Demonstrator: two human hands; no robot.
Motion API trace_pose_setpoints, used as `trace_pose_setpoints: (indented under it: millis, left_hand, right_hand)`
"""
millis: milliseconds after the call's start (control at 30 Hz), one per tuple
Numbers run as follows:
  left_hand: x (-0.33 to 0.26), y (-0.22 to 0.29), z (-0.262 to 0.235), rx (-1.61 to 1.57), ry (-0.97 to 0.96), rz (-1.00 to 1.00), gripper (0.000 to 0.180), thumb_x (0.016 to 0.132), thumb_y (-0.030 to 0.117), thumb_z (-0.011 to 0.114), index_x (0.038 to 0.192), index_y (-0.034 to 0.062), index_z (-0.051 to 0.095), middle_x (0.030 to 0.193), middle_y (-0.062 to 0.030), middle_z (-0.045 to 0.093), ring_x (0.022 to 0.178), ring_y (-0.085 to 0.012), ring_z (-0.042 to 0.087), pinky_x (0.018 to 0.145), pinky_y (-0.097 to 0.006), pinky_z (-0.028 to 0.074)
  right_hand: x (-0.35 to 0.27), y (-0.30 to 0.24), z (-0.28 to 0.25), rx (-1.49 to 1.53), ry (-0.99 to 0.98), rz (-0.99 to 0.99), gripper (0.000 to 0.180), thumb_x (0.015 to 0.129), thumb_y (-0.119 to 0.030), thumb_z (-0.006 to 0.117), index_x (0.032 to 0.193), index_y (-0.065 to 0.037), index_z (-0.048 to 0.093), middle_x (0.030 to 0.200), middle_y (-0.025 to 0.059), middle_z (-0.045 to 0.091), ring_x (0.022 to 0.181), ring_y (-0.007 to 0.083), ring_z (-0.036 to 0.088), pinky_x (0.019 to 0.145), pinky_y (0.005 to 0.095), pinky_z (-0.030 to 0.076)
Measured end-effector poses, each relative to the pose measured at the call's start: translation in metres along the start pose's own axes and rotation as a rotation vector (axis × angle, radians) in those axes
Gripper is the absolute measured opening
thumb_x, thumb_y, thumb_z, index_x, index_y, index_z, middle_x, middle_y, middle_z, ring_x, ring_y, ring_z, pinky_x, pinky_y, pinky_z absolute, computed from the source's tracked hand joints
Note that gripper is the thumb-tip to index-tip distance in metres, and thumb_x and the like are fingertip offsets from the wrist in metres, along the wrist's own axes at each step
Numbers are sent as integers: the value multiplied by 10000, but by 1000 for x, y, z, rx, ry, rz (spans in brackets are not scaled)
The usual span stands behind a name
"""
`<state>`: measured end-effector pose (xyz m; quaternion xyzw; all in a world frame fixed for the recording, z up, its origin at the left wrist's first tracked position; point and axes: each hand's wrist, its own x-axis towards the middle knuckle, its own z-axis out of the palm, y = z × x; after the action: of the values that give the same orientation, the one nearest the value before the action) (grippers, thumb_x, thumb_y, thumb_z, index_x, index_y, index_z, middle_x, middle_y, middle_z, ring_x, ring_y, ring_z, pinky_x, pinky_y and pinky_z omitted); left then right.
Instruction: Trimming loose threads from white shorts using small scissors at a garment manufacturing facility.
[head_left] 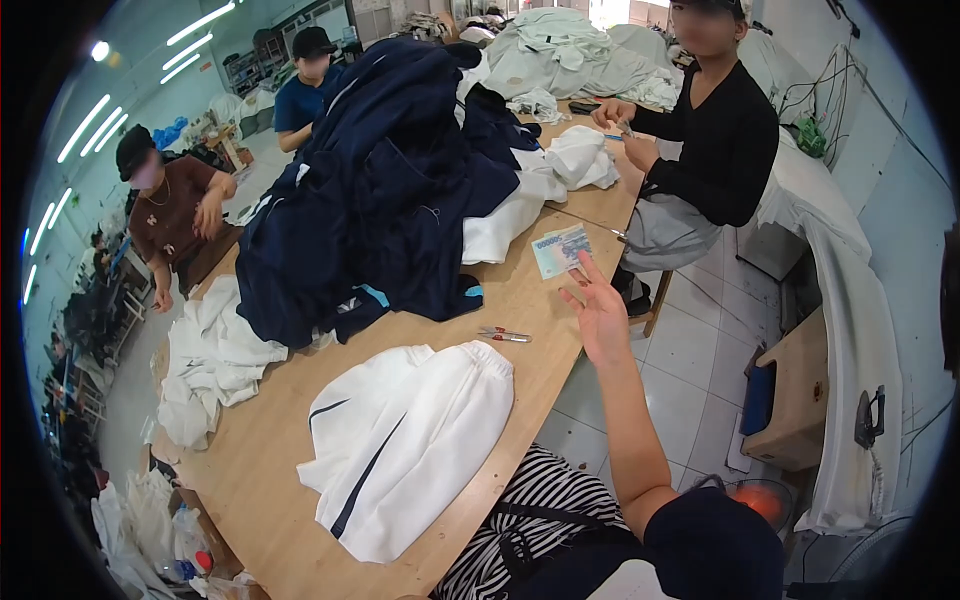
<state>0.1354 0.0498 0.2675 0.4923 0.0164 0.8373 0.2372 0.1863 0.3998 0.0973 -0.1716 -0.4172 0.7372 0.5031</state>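
My right hand (600,310) reaches out over the right edge of the table, palm turned partly up. Its fingertips grip the lower corner of a blue-green banknote (560,248); the other fingers are loosely curled. A pair of thread snips (505,335) with red on the handles lies on the wooden table (270,500), left of my hand. Closer to me, white shorts (420,440) with dark navy stripes lie folded flat. My left hand is out of view.
A tall heap of navy garments (380,190) covers the table's middle, with white garments (215,360) at its left. A person in black (730,140) sits at the far right, handling something small. Two more people (175,200) are beyond the left side.
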Motion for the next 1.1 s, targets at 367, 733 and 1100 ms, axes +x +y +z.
trace_pose_setpoints:
  millis: [367, 733, 1100]
  left_hand:
    - [1, -7, 36, -60, 334, -77, 176, 910, 312, 597, 805, 197, 678, 881, 75, 607, 849, -81, 530, 708, -294, 376]
    - [-37, 13, -33, 181, 401, -142, 191, 868, 385, 623, 848, 198, 655, 813, 32, 507, 754, -143, 345, 737, -342, 265]
    - [-171, 90, -133, 611, 820, -222, 277, 935, 240, 516, 1123, 46, 582, 1172, -97, 565, 1132, -235, 493, 976, -390, 367]
  right_hand:
    - [20, -20, -11, 36, 36, -65, 484, 920, -95, 448, 1387, 25, 408, 1445, 64, 410, 1233, 175, 418, 972, 358, 394]
    - [65, -8, -49, -25, 196, -75, 381, 946, -136, 489, 1289, 29, 515, 1222, 91, 575, 1089, 179, 557, 877, 346, 462]
    - [96, -20, -60, 50, 189, -106, 433, 953, -200, 504, 1332, 0, 442, 1351, 52, 479, 1172, 231, 513, 919, 376, 447]
